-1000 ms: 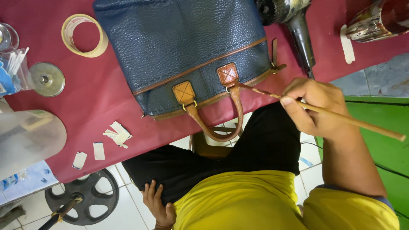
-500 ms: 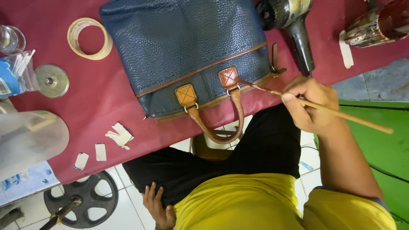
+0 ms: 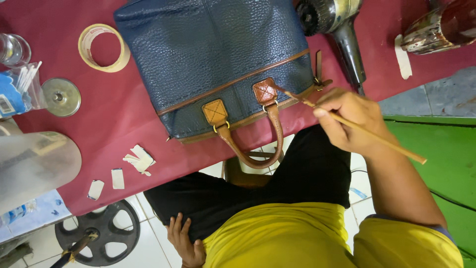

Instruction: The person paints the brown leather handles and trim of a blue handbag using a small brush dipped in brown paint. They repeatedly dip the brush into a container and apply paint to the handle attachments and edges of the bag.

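A dark blue pebbled leather handbag (image 3: 218,54) lies on the red-covered table (image 3: 114,124), its tan handle (image 3: 258,149) hanging over the front edge. My right hand (image 3: 349,121) grips a thin wooden brush (image 3: 377,139), whose tip touches the right tan handle patch (image 3: 265,92). A second tan patch (image 3: 215,112) sits to its left. My left hand (image 3: 184,240) rests on my black-trousered thigh, fingers apart, holding nothing.
A roll of tape (image 3: 101,47), a round metal lid (image 3: 60,97), a plastic bottle (image 3: 14,48) and torn paper scraps (image 3: 139,160) lie on the left. A hair dryer (image 3: 342,30) and a stained cup (image 3: 439,27) sit at the right. A black wheel (image 3: 99,233) lies on the tiled floor.
My right hand has slid slightly left along the table edge, keeping the brush tip at the right handle patch. The left hand has stayed on my thigh.
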